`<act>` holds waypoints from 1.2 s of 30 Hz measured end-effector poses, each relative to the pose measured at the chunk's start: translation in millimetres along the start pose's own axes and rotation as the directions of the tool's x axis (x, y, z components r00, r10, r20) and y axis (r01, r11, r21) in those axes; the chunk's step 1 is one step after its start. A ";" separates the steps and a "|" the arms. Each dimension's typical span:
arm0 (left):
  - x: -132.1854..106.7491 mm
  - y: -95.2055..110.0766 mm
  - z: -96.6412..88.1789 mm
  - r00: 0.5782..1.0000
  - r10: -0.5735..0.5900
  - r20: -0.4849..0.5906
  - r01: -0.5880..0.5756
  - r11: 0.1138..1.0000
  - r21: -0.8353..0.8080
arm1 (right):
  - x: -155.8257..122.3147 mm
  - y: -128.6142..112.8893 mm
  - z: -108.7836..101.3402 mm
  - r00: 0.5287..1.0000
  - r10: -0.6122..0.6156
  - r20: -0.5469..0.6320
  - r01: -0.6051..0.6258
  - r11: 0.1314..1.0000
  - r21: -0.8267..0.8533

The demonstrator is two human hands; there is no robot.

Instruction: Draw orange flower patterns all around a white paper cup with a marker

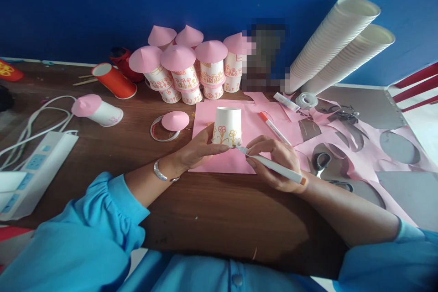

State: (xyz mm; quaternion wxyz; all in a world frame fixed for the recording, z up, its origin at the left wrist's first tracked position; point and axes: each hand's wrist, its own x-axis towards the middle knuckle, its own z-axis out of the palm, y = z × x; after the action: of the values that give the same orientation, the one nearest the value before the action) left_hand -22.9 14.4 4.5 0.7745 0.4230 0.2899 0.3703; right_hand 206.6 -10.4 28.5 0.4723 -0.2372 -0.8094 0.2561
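My left hand (201,146) is closed around a white paper cup (228,123), turned rim down, with red and orange flowers drawn on its side. In my right hand (275,162) is a white marker (282,169) with an orange end, its tip at the cup's lower edge. Beneath the cup lies a pink paper sheet (205,164). A second marker with a red-orange cap (272,125) rests on that sheet, just beyond my right hand. To the left, a small pink paper cone (175,121) leans on a roll of tape (155,134).
Several decorated cup houses with pink cone roofs (178,59) stand at the back. Two tall stacks of paper cups (328,50) lean on the blue wall. Scissors (321,162) and cut pink scraps (362,164) lie right; a power strip (41,169) lies left.
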 end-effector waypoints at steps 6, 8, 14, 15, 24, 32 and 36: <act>-0.1 -0.1 -0.5 1.000 0.000 0.005 -0.001 1.000 0.022 | 0.5 -1.3 -0.1 1.000 -0.003 0.001 0.003 1.000 -0.001; -0.1 -0.2 -0.8 1.000 -0.002 0.003 0.002 1.000 0.016 | 0.2 -1.1 0.1 1.000 -0.001 -0.005 0.001 1.000 -0.001; 0.1 -0.7 -1.7 1.000 -0.006 -0.002 0.006 1.000 0.010 | 0.9 -1.6 -0.3 1.000 -0.005 -0.011 0.005 1.000 0.002; 0.3 -0.8 -1.7 1.000 -0.004 0.001 0.004 1.000 0.011 | 1.1 -1.7 -0.4 1.000 -0.008 -0.013 0.008 1.000 0.002; 0.1 -3.1 -3.1 1.000 0.015 0.001 -0.015 1.000 0.008 | 0.4 -1.4 -1.3 1.000 0.000 -0.030 -0.002 0.999 -0.047; 0.0 -2.7 -2.9 1.000 0.012 -0.003 -0.012 1.000 0.006 | 0.4 -1.9 -0.7 1.000 0.001 -0.025 -0.002 0.999 -0.037; 0.1 -3.6 -3.6 1.000 0.011 -0.012 -0.011 1.000 0.012 | 0.3 -1.9 -0.3 1.000 -0.009 -0.029 0.008 0.999 -0.032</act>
State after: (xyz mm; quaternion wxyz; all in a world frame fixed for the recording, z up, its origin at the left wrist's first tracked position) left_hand -24.3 14.8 -0.4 0.7683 0.4268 0.2945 0.3754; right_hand 206.5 -11.6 30.0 0.4812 -0.2450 -0.8073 0.2379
